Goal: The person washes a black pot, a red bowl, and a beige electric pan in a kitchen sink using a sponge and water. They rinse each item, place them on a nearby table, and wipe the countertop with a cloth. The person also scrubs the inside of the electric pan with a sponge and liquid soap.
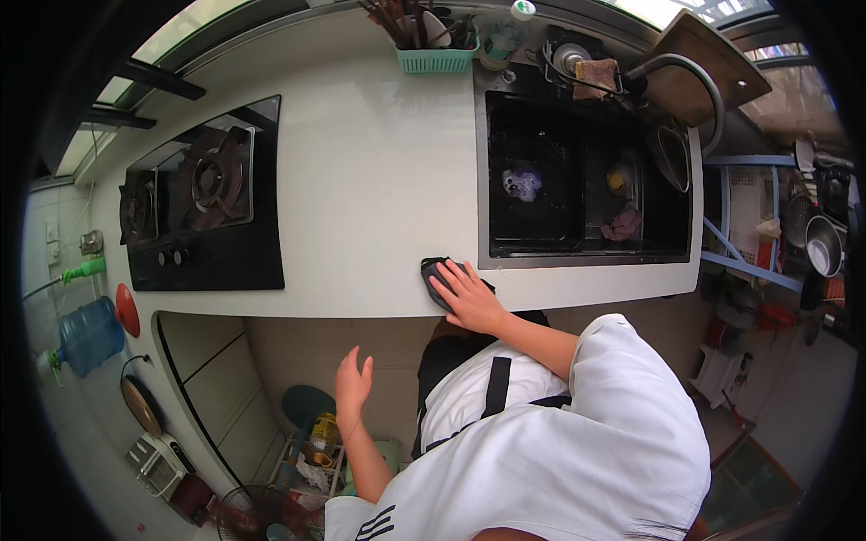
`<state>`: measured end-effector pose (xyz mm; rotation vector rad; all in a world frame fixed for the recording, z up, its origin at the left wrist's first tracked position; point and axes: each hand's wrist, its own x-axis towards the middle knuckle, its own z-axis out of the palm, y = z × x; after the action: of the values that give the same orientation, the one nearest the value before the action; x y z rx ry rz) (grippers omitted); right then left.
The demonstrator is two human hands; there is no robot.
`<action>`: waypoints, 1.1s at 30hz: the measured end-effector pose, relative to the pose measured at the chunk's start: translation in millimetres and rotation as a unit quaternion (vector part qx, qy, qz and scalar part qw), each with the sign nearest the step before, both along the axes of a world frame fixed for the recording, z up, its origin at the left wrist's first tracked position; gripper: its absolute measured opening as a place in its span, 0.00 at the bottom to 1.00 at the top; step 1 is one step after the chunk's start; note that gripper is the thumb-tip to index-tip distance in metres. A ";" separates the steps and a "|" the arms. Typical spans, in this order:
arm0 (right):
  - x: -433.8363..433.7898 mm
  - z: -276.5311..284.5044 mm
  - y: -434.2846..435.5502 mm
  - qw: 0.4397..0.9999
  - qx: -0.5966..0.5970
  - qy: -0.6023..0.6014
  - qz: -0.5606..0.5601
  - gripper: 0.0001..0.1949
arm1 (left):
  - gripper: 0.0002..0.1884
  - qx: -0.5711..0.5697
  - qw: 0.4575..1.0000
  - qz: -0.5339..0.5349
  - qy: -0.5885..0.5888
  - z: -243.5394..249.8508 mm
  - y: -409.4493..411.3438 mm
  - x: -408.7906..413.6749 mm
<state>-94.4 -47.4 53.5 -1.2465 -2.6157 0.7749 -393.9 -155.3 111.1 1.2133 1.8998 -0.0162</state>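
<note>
My right hand (469, 292) presses a dark grey cloth (436, 278) flat against the white countertop (379, 203). It is near the counter's front edge, just left of the sink's front corner. Part of the cloth is hidden under my palm and fingers. Away from the counter, my left hand (354, 382) hangs in the air with its fingers apart, holding nothing. A black double-bowl sink (534, 233) lies to the right, with purplish suds (521, 184) in its left bowl.
On the left a black gas hob (210, 264) is set into the counter. A green basket of utensils (436, 61), a plastic bottle (502, 40) and a sponge (595, 76) stand along the back. The curved faucet (710, 95) and a wooden board (697, 67) are behind the sink. Below left stands a fan (270, 517).
</note>
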 end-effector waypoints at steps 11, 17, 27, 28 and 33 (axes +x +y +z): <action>315.5 -12.6 -66.7 0.901 0.095 -0.134 -0.402 0.37 | 0.25 0.040 0.994 -0.099 0.033 12.9 59.8 89.3; 465.7 -26.9 -89.9 0.824 0.126 -0.168 -0.527 0.35 | 0.24 0.026 0.987 -0.156 0.030 24.3 72.3 171.6; 604.5 -46.6 -68.3 0.757 0.160 -0.163 -0.612 0.34 | 0.24 0.041 0.979 -0.196 0.041 39.2 101.6 297.9; 611.9 -48.2 -61.7 0.747 0.160 -0.167 -0.623 0.34 | 0.24 0.043 0.979 -0.197 0.038 37.9 104.1 309.7; 642.9 -50.7 -14.2 0.779 0.175 -0.136 -0.586 0.33 | 0.24 0.040 0.974 -0.222 0.033 34.5 109.5 366.3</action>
<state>548.4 -61.6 2.7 -2.4438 -1.3989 -0.1429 -27.6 -45.8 145.6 1.6906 1.6600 -0.2235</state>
